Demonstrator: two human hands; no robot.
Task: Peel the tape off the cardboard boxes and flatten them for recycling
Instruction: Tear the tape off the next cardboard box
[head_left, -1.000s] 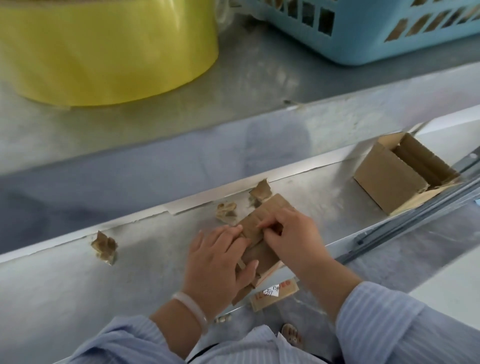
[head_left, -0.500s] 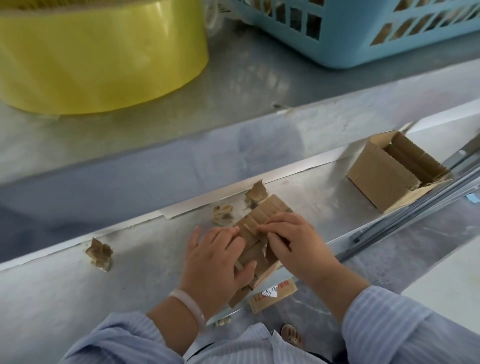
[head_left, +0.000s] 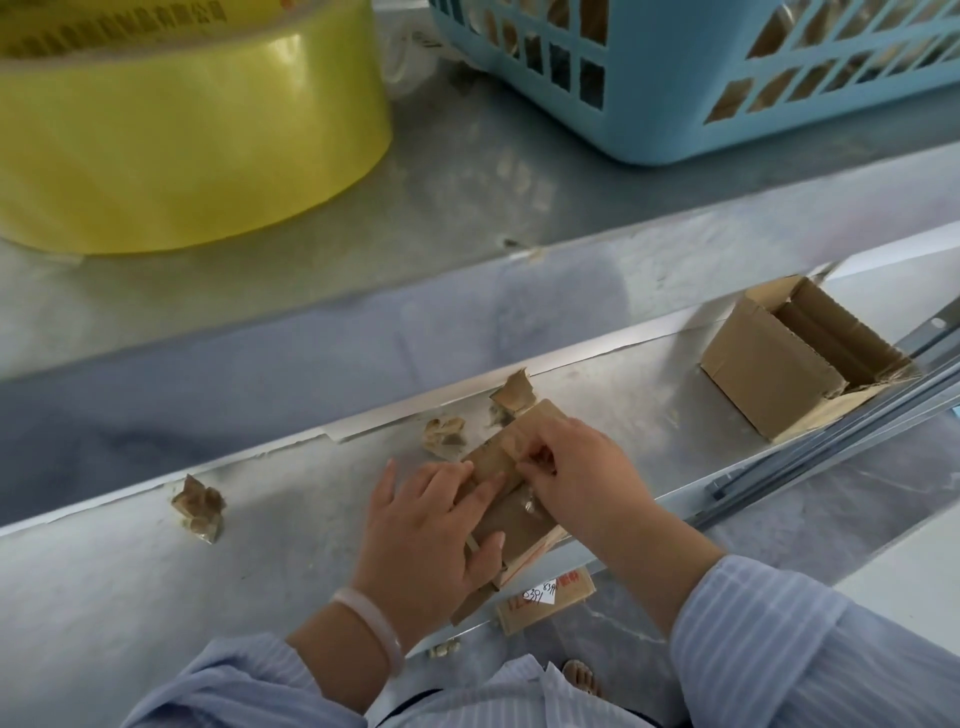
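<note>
A flattened cardboard box (head_left: 511, 512) lies on the lower metal ledge (head_left: 130, 587) under both my hands, its far corner poking out past my knuckles toward the shelf lip and its near end hanging over the ledge's front edge. My left hand (head_left: 434, 540) presses flat on the box's left half, fingers (head_left: 480, 493) spread across the cardboard and the thumb curled over its near edge, pinning rather than gripping. My right hand (head_left: 576, 473) sits on the box's right half, thumb and forefinger pinched on a strip of clear tape (head_left: 519, 452) at the seam, beside the tips of my left fingers. Three crumpled wads of tape lie on the ledge: one (head_left: 511, 397) touching the box's far corner, one (head_left: 441, 434) just left of it, one (head_left: 200, 509) well apart to the left. An open box (head_left: 769, 369) stands farther right on the same ledge, well clear of my hands. Below the ledge's front edge, a cardboard piece with a white label (head_left: 545, 597) shows near my right sleeve (head_left: 779, 639). On the upper shelf (head_left: 467, 208), a large yellow tape roll (head_left: 182, 140) sits left and a blue basket (head_left: 701, 93) right. A pale bracelet (head_left: 371, 626) rings my left wrist.
</note>
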